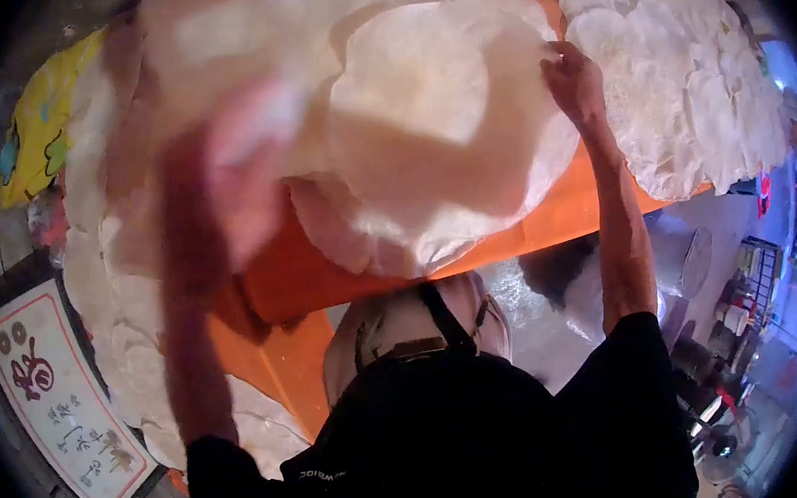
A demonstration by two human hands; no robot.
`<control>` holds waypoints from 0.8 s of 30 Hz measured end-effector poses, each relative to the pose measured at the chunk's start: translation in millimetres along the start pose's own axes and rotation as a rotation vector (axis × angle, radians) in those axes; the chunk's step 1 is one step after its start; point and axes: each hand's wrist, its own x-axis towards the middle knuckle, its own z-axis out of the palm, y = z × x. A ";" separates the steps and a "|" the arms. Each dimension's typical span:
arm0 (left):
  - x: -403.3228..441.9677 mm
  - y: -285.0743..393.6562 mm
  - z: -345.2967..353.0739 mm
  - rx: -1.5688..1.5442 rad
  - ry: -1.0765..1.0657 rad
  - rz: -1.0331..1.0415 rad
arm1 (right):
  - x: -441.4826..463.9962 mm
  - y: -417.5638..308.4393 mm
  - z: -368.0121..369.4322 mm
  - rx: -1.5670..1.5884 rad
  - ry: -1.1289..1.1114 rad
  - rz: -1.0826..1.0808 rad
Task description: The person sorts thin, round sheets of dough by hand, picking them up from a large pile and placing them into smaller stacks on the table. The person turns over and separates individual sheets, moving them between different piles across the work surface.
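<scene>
A large, thin, round flatbread (411,91), pale and almost paper-like, lies over other sheets of the same kind on an orange cloth (552,205). At its far right rim, my right hand (575,83) pinches the edge between thumb and fingers. My left hand (246,162) is smeared by motion over the left part of the layered sheets. Something whitish shows near its fingers, but I cannot make out what, nor whether the fingers are closed. Shadows of my arms fall across the round sheet.
More thin sheets (673,93) overlap in a pile at the right, and others (263,421) lie at the lower left. A yellow patterned cloth (44,118) is at the far left, above a framed sign with writing (68,401). Shelves with goods (757,277) stand at the right.
</scene>
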 end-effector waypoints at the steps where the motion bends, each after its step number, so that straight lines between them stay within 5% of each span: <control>1: -4.9 -6.6 31.6 0.015 -0.075 0.005 | -3.1 0.2 -0.2 -0.155 0.099 -0.081; 3: -24.0 -20.3 91.0 0.028 -0.214 0.005 | -14.3 -13.5 1.4 -0.464 0.296 -0.253; 6: -58.3 -36.7 141.5 0.039 -0.342 -0.024 | -45.3 -63.8 10.7 -0.414 0.324 -0.365; 11: -86.6 -54.4 145.9 0.017 -0.366 -0.036 | -97.3 -124.0 78.2 -0.541 -0.075 -0.527; 15: -103.7 -74.1 104.7 -0.018 -0.225 -0.036 | -108.8 -96.4 151.8 -0.678 -0.141 -0.532; 21: -148.9 -157.5 -43.0 0.320 0.308 -0.153 | -108.1 -138.8 142.1 -0.689 -0.289 -0.409; 23: -162.9 -194.5 -81.7 0.486 0.388 -0.234 | -93.0 -102.5 141.5 -0.476 -0.094 -0.551; 24: -167.1 -211.4 -97.6 0.537 0.387 -0.277 | -73.8 -73.4 137.9 -0.401 -0.126 -0.344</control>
